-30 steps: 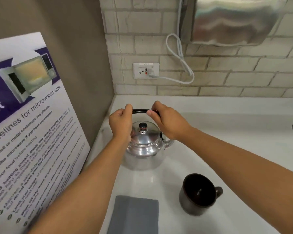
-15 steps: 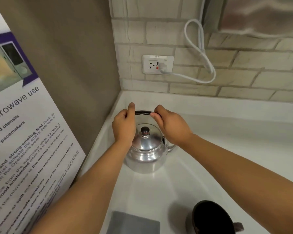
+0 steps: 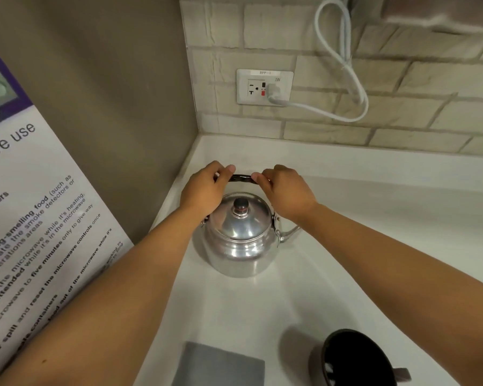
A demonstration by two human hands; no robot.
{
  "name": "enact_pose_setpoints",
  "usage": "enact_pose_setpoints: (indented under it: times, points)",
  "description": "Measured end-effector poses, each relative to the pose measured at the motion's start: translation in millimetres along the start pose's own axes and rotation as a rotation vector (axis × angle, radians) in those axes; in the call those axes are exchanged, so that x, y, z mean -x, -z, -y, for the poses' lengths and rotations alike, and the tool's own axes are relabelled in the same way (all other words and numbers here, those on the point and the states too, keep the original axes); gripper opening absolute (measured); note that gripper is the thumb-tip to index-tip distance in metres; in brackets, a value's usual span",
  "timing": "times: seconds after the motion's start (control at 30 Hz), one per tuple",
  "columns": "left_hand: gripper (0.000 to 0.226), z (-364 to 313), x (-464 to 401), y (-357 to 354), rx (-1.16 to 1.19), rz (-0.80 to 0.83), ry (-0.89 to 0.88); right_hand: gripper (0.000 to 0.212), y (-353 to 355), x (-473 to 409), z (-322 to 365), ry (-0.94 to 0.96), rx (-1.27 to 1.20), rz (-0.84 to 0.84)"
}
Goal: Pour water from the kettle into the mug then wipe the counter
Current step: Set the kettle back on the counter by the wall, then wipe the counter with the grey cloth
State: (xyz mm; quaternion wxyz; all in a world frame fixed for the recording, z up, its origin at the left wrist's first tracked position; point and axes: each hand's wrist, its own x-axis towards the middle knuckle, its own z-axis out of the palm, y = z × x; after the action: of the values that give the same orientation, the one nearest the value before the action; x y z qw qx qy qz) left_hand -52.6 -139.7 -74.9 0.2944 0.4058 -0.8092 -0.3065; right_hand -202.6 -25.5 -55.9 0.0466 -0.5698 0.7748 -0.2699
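Stood on the white counter (image 3: 346,218), close to the corner where brown wall meets tiled wall: kettle (image 3: 239,238), shiny metal, upright, domed lid on, dark knob (image 3: 241,204) in the middle of the lid. Spout (image 3: 289,232) turned to the right. Black handle (image 3: 242,177) raised in an arch above the lid.

Left hand (image 3: 202,192) curled round the left end of the handle, fingers over the top, thumb tip just showing at the bar. Right hand (image 3: 286,190) curled round the right end in the same way, knuckles up. Only a short stretch of bare handle left between the two. Both forearms stretched in from the lower edge, left one passing the kettle's left side. Whether the base was on the counter or just off it: could not tell.

Nearer, at the bottom edge, right of centre: mug (image 3: 356,359), dark, open mouth up, stub of its handle pointing right, partly cut off by the frame. Well apart from the kettle. Left of the mug, flat on the counter and also cut off: grey cloth (image 3: 218,364), folded to a rectangle.

Leaned against the brown wall at far left: poster (image 3: 25,218) with printed microwave rules. On the tiled wall: socket (image 3: 264,86) with a white plug in it, white cable (image 3: 343,68) looping up to the right.
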Motion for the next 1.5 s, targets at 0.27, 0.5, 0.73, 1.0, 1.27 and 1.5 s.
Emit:
enact_pose_setpoints:
  times: [0.27, 0.5, 0.73, 1.0, 1.27, 1.5]
  points:
    - [0.04, 4, -8, -3, 0.0, 0.103, 0.179, 0.058, -5, -4, -4, -0.222, -0.267, 0.123]
    - [0.057, -25, 5, 19, -0.175, 0.119, 0.261, 0.046, 8, 4, 2, -0.284, -0.235, 0.098]
    - [0.034, -67, 72, 50, 0.038, -0.145, -0.024, 0.029, 60, 58, 26, -0.092, -0.221, -0.084]
    - [0.008, -60, 222, 48, 0.033, -0.043, -0.325, 0.026, 93, 213, 36, 0.068, -0.111, -0.344]
    - [0.054, 19, 348, 2, -0.495, 0.42, -0.259, 0.05, 39, 387, -29, -0.535, 0.066, -0.19]
    - [0.057, 10, 287, -23, -0.659, 0.41, -0.124, 0.068, 19, 408, -43, -0.517, 0.274, 0.173]
